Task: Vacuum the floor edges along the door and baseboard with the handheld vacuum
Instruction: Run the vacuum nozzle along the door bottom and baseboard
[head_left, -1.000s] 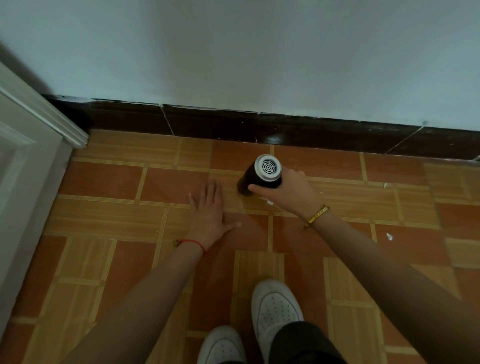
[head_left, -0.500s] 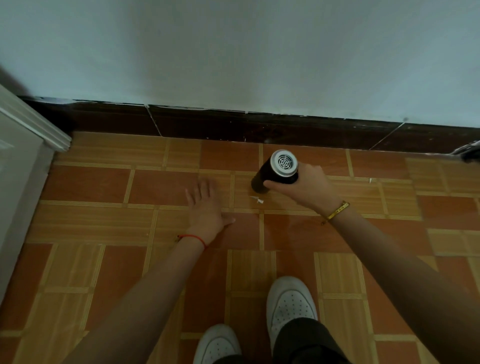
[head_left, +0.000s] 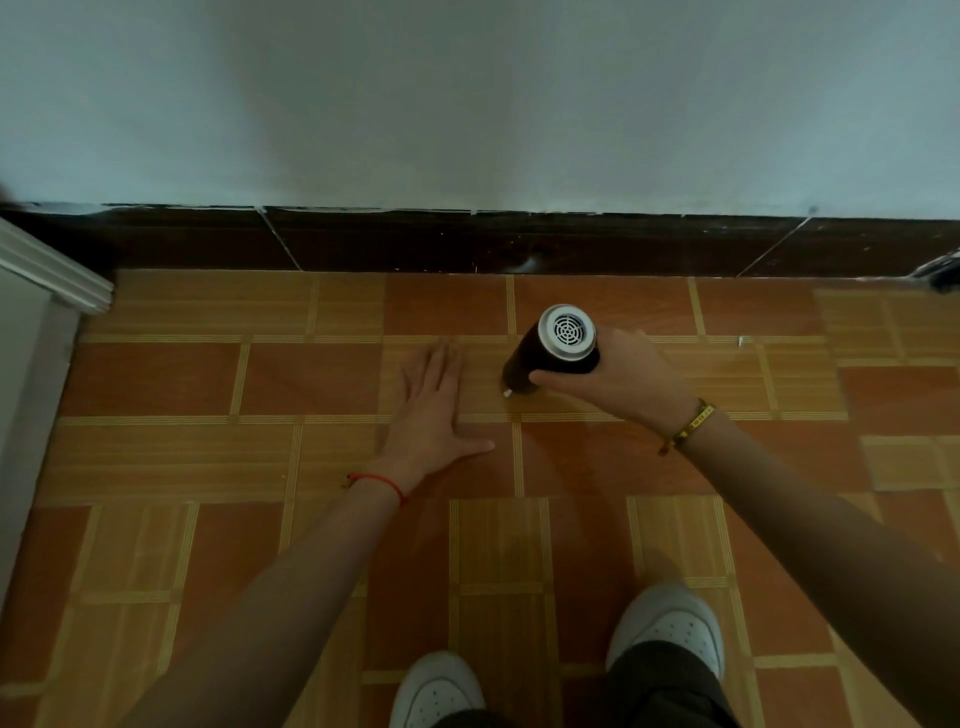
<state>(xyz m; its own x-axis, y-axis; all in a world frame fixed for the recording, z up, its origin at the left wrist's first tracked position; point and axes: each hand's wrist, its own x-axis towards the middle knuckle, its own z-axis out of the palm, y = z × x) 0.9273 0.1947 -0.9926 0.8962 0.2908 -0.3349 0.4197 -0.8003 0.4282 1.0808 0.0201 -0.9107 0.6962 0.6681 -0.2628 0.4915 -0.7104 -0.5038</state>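
Note:
My right hand (head_left: 618, 379) grips a black cylindrical handheld vacuum (head_left: 545, 353) with a silver vented end cap facing up. Its nozzle points down at the tiled floor (head_left: 311, 379), touching a small white scrap (head_left: 507, 393). My left hand (head_left: 431, 415) lies flat on the floor with fingers spread, just left of the nozzle. The dark baseboard (head_left: 415, 241) runs along the wall a short way beyond the vacuum. A white door edge (head_left: 47, 291) stands at the far left.
Another white scrap (head_left: 742, 341) lies on the floor to the right of the vacuum. A dark object (head_left: 943, 270) shows at the right edge by the baseboard. My two white shoes (head_left: 670, 623) are at the bottom.
The view has shifted right, so the door has slid toward the left edge. My right hand and the vacuum moved slightly right along the baseboard; my left hand stays flat on the floor.

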